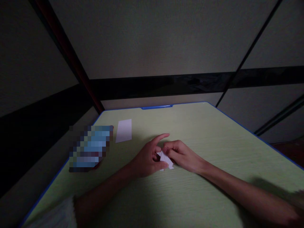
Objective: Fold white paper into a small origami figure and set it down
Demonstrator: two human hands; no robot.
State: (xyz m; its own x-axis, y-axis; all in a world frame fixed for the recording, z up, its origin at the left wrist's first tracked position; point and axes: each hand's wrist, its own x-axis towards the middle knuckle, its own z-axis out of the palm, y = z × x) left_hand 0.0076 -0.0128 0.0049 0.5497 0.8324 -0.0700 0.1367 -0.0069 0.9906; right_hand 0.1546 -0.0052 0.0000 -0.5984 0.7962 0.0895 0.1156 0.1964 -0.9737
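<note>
A small piece of folded white paper (166, 159) is held between my two hands, just over the middle of the table. My left hand (150, 158) pinches its lower edge with the thumb, while the index finger stretches out to the upper right. On the other side, my right hand (181, 153) grips the upper part of the paper between thumb and curled fingers. The fold shows pointed corners, and part of it is hidden behind the fingers.
A flat white sheet of paper (123, 130) lies at the back left. Left of it is a blurred-out, phone-like object (92, 148). The pale green table (209, 136) has a blue rim and a blue handle-like piece (156, 107) at its far edge. Panelled doors (154, 41) stand behind it.
</note>
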